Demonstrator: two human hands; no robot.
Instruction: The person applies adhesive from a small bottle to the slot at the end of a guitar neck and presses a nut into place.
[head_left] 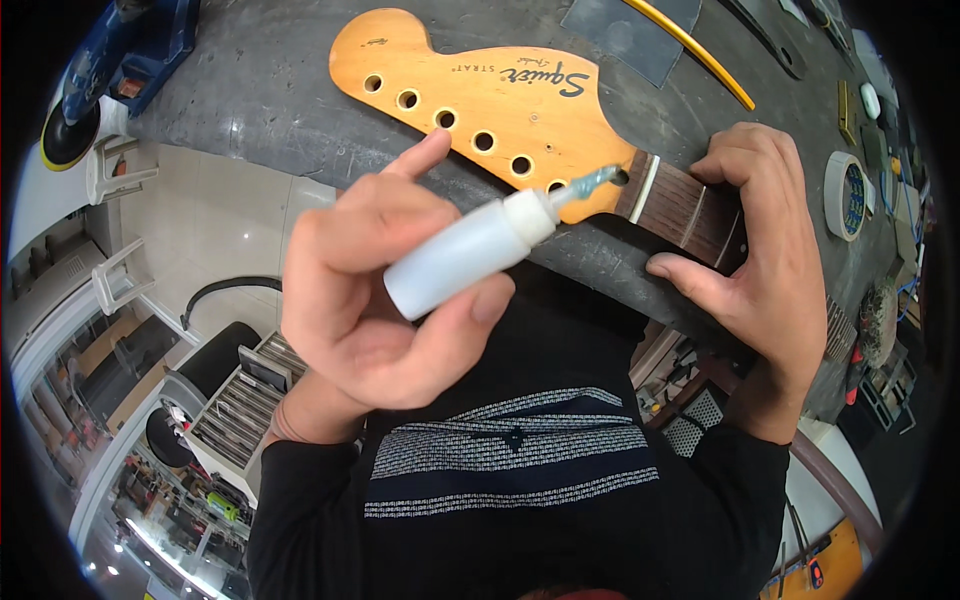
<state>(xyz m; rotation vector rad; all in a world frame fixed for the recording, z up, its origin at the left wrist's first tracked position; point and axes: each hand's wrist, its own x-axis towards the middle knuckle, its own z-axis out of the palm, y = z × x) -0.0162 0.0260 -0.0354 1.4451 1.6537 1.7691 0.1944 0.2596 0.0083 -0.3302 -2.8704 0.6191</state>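
Observation:
A small white squeeze bottle point(450, 262) is pinched between the thumb and fingers of my left hand point(365, 285), while the index finger reaches toward the headstock. Its nozzle point(594, 184), smeared blue-green, points right and upward, in front of the headstock's lower end near the nut point(646, 188). The amber wooden guitar headstock point(530, 105) lies on the bench with a row of tuner holes and no tuners in them. My right hand point(760, 235) grips the neck across its dark fretboard point(680, 200), thumb on the near side, fingers on the far side.
The grey workbench point(240, 90) curves across the top. A yellow tube point(695, 50), a dark sheet point(635, 38) and a tape roll point(845, 196) lie beyond the neck. A blue tool point(125, 70) stands at the far left. Below left is a drawer cabinet point(245, 415).

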